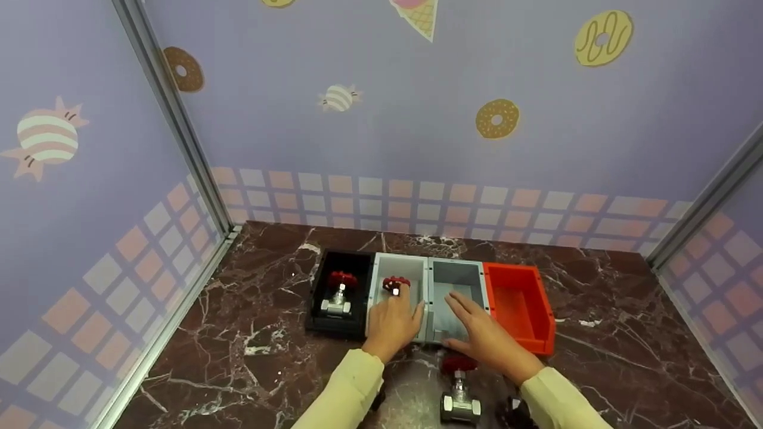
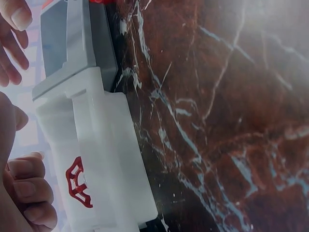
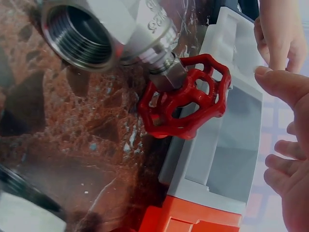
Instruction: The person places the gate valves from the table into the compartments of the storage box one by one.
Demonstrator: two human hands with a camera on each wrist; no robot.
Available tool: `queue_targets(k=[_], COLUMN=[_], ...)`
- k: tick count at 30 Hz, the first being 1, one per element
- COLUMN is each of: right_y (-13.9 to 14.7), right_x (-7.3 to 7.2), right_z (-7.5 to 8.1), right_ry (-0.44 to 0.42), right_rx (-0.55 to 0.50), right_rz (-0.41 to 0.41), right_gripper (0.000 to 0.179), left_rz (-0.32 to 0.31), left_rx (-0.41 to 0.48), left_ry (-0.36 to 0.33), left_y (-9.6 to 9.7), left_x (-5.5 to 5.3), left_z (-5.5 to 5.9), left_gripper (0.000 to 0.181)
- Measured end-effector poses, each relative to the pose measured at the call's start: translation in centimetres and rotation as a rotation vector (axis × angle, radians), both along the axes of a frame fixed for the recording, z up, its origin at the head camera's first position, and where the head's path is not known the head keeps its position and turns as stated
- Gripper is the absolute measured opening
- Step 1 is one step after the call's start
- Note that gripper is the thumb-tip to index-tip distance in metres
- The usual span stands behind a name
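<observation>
My left hand (image 1: 390, 322) is over the white bin (image 1: 384, 262), beside the red handwheel (image 1: 393, 282) of a valve in that bin. In the left wrist view its fingers are loosely curled, with no grip on the handwheel (image 2: 77, 182) visible. My right hand (image 1: 486, 336) hovers with spread fingers above the grey bin (image 1: 456, 265) and holds nothing. A metal gate valve (image 1: 460, 405) with a red handwheel (image 3: 186, 99) stands on the table just in front of the grey bin, below the right hand.
A black bin (image 1: 319, 322) at the left holds another valve (image 1: 337, 305) with a red wheel. An orange-red bin (image 1: 518, 304) closes the row on the right. By the right sleeve lies a partly hidden dark object (image 1: 515, 411). Patterned walls enclose the marbled table (image 1: 250, 369).
</observation>
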State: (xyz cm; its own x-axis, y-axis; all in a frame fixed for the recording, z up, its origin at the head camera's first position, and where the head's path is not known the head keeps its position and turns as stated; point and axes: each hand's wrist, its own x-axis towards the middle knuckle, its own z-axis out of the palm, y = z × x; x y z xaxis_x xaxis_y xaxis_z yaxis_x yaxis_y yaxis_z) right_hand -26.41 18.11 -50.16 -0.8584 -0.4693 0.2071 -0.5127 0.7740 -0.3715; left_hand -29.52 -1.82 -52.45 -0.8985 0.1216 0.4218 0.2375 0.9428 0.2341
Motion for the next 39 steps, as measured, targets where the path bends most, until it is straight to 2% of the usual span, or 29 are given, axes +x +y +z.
queue_targets(k=[8, 18, 28, 39], right_y=[0.4, 1.2, 2.0, 2.6], right_x=[0.9, 2.2, 3.3, 5.3], right_z=[-0.3, -0.4, -1.1, -2.3], right_ry=[-0.039, -0.130, -0.132, -0.157], right_rx=[-0.010, -0.032, 0.000, 0.018], right_rz=[0.002, -0.013, -0.006, 0.020], right_gripper=[0.084, 0.082, 0.081, 0.084], left_rz=[0.004, -0.005, 0.006, 0.018], left_rx=[-0.029, -0.033, -0.037, -0.069], left_ry=[-0.046, -0.005, -0.067, -0.116], left_y=[0.7, 1.3, 2.1, 2.6], left_x=[0.1, 0.1, 0.0, 0.2], left_z=[0.0, -0.3, -0.3, -0.6], left_gripper=[0.042, 0.044, 0.051, 0.067])
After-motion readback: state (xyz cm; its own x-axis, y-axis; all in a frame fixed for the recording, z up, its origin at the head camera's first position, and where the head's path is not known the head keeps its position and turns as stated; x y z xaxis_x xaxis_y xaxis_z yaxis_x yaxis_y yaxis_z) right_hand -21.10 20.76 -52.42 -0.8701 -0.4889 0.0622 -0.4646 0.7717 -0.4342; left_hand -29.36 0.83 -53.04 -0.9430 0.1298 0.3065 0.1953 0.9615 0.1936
